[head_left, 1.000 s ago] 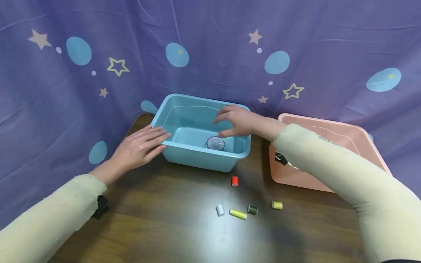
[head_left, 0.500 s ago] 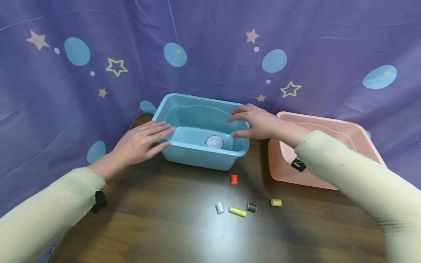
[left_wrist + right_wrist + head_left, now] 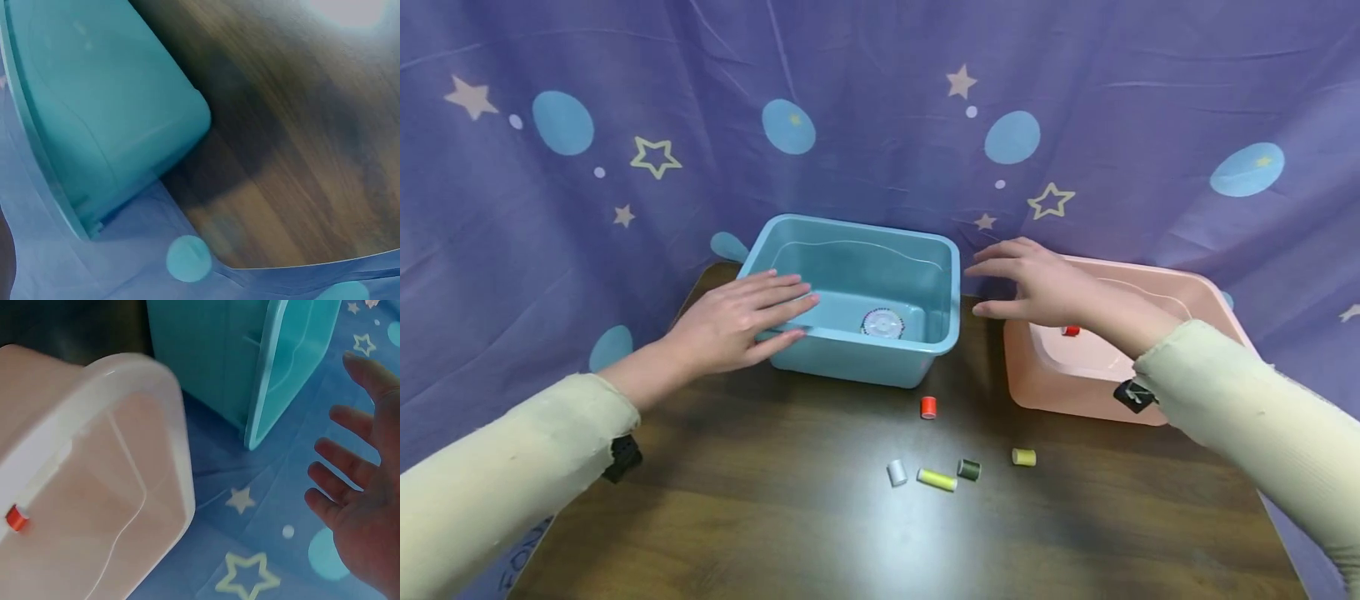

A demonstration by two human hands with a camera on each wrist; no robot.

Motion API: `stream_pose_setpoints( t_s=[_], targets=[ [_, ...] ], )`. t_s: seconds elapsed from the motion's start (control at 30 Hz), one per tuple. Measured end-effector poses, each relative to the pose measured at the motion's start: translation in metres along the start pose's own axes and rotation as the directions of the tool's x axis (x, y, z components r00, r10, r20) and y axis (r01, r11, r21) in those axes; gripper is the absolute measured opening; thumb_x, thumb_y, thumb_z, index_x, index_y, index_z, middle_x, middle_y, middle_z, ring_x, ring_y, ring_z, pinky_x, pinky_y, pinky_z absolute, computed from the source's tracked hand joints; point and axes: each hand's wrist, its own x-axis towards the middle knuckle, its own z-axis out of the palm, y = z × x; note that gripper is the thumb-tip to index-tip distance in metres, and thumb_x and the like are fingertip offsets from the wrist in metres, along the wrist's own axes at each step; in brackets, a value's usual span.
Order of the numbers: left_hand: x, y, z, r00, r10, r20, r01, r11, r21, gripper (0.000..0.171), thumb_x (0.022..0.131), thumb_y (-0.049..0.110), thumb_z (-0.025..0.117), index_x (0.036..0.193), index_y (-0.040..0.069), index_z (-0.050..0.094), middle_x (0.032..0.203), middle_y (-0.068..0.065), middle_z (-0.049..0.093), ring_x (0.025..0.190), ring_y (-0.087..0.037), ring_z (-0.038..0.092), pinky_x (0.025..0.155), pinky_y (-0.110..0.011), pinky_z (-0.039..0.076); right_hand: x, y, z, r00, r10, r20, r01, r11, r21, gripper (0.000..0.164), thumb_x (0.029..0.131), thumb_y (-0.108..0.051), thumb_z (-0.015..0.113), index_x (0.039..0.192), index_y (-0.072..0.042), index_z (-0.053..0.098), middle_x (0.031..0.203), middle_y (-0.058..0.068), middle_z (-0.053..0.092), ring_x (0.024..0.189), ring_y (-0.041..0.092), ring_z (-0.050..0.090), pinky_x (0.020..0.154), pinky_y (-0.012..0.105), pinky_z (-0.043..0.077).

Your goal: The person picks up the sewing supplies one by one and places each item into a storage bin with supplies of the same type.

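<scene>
My left hand lies with straight fingers over the front left corner of the blue plastic basin; whether it touches the rim I cannot tell. Inside that basin is a round disc edged with small coloured dots, like a pin wheel. My right hand hovers near the left edge of the pink basin, fingers spread and holding nothing. The right wrist view shows this hand apart from both basins. A red thread spool lies inside the pink basin, partly covered by the right arm in the head view.
On the wooden table before the basins lie a red spool, a pale spool, a long yellow spool, a dark green spool and a short yellow spool. A purple patterned curtain hangs behind.
My right hand has moved right, out from over the blue basin towards the pink one. My left hand has shifted slightly right over the corner. The red spool in the pink basin has come into sight.
</scene>
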Motion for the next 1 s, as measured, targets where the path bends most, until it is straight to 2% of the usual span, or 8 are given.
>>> stream_pose_setpoints(
  t_s=[0.3, 0.47, 0.63, 0.83, 1.0],
  targets=[
    [0.016, 0.021, 0.001, 0.997, 0.082, -0.011, -0.082, 0.996, -0.024, 0.055, 0.113, 0.049, 0.047, 0.142, 0.008, 0.07, 0.136, -0.014, 0.072, 0.129, -0.034, 0.067, 0.11, -0.056, 0.052, -0.049, 0.014, -0.013, 0.996, 0.061, -0.065, -0.061, 0.998, 0.015, 0.054, 0.092, -0.026, 0.084, 0.139, -0.005, 0.07, 0.147, 0.024, 0.06, 0.141, 0.048, 0.047, 0.117, 0.065, 0.035],
    [0.022, 0.031, 0.005, 0.991, 0.132, -0.008, -0.132, 0.99, -0.043, 0.052, 0.113, 0.046, 0.049, 0.143, 0.009, 0.069, 0.137, -0.013, 0.072, 0.129, -0.032, 0.068, 0.109, -0.055, 0.052, -0.078, 0.022, -0.016, 0.989, 0.093, -0.111, -0.093, 0.996, 0.003, 0.06, 0.09, -0.025, 0.086, 0.144, -0.007, 0.067, 0.15, 0.023, 0.059, 0.142, 0.049, 0.046, 0.115, 0.067, 0.035],
    [0.027, 0.039, 0.012, 0.985, 0.175, -0.012, -0.175, 0.983, -0.056, 0.051, 0.113, 0.044, 0.047, 0.143, 0.009, 0.069, 0.136, -0.014, 0.072, 0.129, -0.032, 0.068, 0.107, -0.055, 0.054, -0.105, 0.028, -0.014, 0.979, 0.122, -0.163, -0.125, 0.992, -0.008, 0.061, 0.087, -0.026, 0.088, 0.141, -0.006, 0.069, 0.149, 0.021, 0.06, 0.142, 0.048, 0.048, 0.117, 0.067, 0.034],
    [0.033, 0.052, 0.019, 0.981, 0.194, -0.01, -0.195, 0.978, -0.075, 0.048, 0.111, 0.043, 0.056, 0.142, 0.009, 0.07, 0.137, -0.013, 0.072, 0.13, -0.031, 0.068, 0.109, -0.053, 0.053, -0.136, 0.037, -0.006, 0.966, 0.119, -0.228, -0.129, 0.991, -0.028, 0.067, 0.081, -0.021, 0.091, 0.142, -0.002, 0.068, 0.146, 0.024, 0.062, 0.138, 0.051, 0.051, 0.113, 0.068, 0.036],
    [0.038, 0.065, 0.026, 0.979, 0.205, 0.02, -0.203, 0.975, -0.086, 0.048, 0.106, 0.04, 0.067, 0.143, 0.01, 0.069, 0.14, -0.014, 0.07, 0.133, -0.03, 0.066, 0.111, -0.052, 0.052, -0.16, 0.045, 0.003, 0.948, 0.168, -0.27, -0.179, 0.984, -0.016, 0.074, 0.08, -0.022, 0.092, 0.146, -0.004, 0.065, 0.147, 0.027, 0.061, 0.137, 0.053, 0.05, 0.115, 0.066, 0.037]
  ],
)
